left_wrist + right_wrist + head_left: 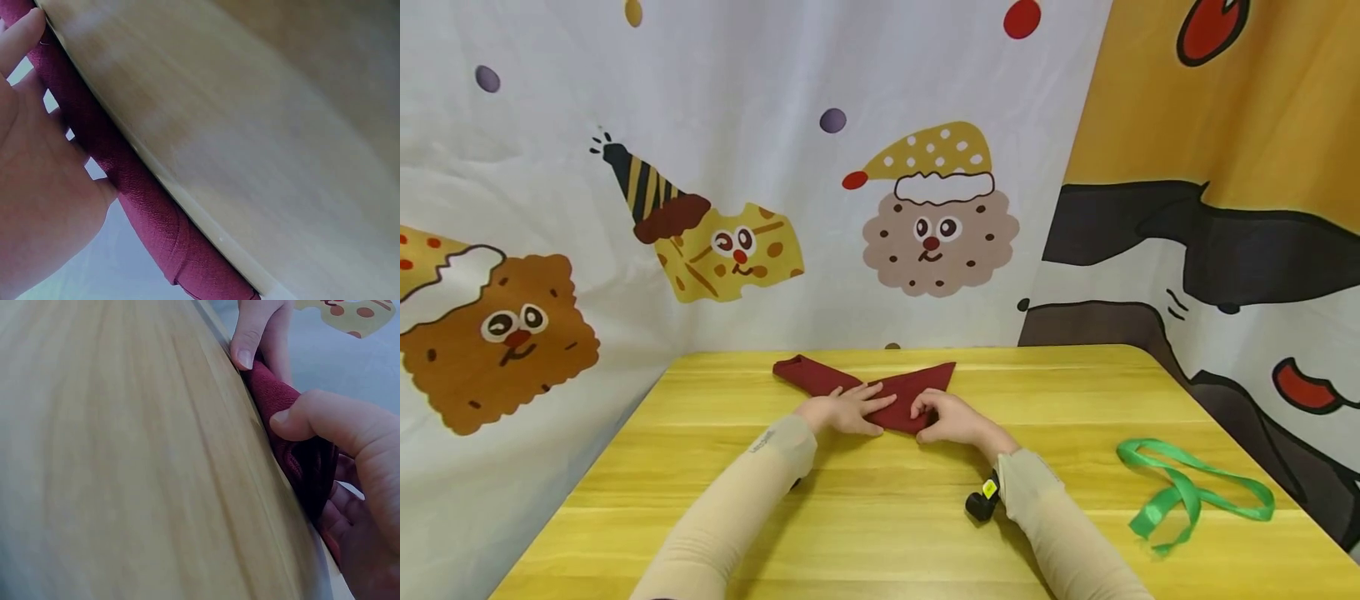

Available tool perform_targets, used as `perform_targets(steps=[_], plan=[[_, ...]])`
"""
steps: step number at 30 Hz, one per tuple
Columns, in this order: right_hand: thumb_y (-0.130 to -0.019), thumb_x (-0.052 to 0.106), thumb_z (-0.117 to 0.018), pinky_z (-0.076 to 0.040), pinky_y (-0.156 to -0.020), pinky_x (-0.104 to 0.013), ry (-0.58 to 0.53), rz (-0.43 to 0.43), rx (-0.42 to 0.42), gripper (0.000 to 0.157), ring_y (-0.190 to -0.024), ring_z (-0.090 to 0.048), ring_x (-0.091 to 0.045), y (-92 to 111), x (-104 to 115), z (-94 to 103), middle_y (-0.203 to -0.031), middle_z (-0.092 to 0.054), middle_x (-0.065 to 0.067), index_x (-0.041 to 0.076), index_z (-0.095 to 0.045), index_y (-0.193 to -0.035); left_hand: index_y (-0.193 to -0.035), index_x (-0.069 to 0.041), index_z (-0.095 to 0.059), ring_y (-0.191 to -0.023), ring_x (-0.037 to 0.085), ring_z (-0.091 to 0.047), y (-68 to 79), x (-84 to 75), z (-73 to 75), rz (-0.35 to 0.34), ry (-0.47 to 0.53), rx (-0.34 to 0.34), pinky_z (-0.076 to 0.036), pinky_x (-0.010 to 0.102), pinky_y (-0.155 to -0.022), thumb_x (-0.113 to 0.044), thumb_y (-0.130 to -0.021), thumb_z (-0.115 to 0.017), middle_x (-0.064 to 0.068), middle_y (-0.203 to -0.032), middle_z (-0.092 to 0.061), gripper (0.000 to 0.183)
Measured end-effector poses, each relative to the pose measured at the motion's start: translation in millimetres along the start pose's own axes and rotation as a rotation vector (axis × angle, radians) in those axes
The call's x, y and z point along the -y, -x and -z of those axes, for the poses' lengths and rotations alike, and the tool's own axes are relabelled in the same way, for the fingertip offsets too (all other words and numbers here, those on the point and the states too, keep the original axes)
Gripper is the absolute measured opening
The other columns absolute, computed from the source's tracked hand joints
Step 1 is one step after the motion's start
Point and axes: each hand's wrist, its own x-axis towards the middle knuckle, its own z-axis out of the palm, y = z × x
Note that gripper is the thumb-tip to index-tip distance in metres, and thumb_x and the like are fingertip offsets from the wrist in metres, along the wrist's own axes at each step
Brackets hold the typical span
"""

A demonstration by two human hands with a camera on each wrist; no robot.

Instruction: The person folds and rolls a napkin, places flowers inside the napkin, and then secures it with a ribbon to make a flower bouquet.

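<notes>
A dark red cloth point(904, 389) lies folded on the table, with a narrow rolled arm reaching to the far left and a wider pointed part at the right. My left hand point(850, 408) rests on its middle with fingers spread. In the left wrist view, the cloth point(147, 206) runs as a thick roll beside the palm. My right hand point(953, 419) grips the near right part with curled fingers. Seen from the right wrist, the thumb point(294, 422) presses the rolled edge while the other fingers sit on the far side, around an open fold.
A green ribbon point(1187, 492) lies loosely looped on the right side of the wooden table point(880, 517). Behind the table hangs a curtain point(820, 308) with cartoon prints. A small black camera point(982, 503) is strapped at the right wrist.
</notes>
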Motion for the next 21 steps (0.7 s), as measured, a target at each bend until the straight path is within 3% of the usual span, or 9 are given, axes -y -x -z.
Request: perform_targets(steps=[5,11,16,21], plan=[[-0.073,0.011,-0.077,-0.045,-0.077,-0.033,-0.003,-0.023,-0.047,0.023,-0.082,-0.052,-0.014,0.3,-0.4,-1.4,-0.092,-0.058,0.006,0.016,-0.065,-0.093,-0.155,-0.037,-0.014,-0.147,0.021,-0.001,-0.4,0.7,-0.9,-0.002,-0.004,0.003,-0.001,0.054,-0.114,-0.05,-0.098,-0.049,-0.003,-0.162,-0.003,0.068],[-0.077,0.013,-0.075,-0.045,-0.077,-0.033,0.023,-0.042,-0.078,0.018,-0.082,-0.053,-0.014,0.0,6.1,-1.0,-0.09,-0.06,0.007,0.017,-0.066,-0.091,-0.154,-0.035,-0.023,-0.147,0.023,-0.008,1.7,2.3,-2.1,-0.022,-0.005,-0.053,-0.006,0.056,-0.113,-0.048,-0.097,-0.053,-0.001,-0.162,-0.01,0.067],[-0.079,0.013,-0.074,-0.045,-0.077,-0.034,0.006,-0.055,-0.066,0.014,-0.08,-0.053,-0.014,-0.8,13.3,0.0,-0.088,-0.063,0.007,0.015,-0.068,-0.092,-0.154,-0.033,-0.027,-0.146,0.024,-0.012,5.3,3.5,-2.2,-0.042,-0.014,-0.078,-0.008,0.056,-0.113,-0.046,-0.096,-0.056,0.0,-0.161,-0.014,0.066],[-0.083,0.012,-0.072,-0.045,-0.07,-0.031,-0.041,-0.084,-0.023,0.012,-0.067,-0.054,-0.011,-0.4,15.3,-2.2,-0.079,-0.064,0.007,0.014,-0.068,-0.094,-0.153,-0.034,-0.028,-0.146,0.025,-0.015,9.9,4.9,-4.9,-0.056,-0.029,-0.087,-0.011,0.057,-0.113,-0.045,-0.095,-0.058,0.0,-0.161,-0.016,0.066]])
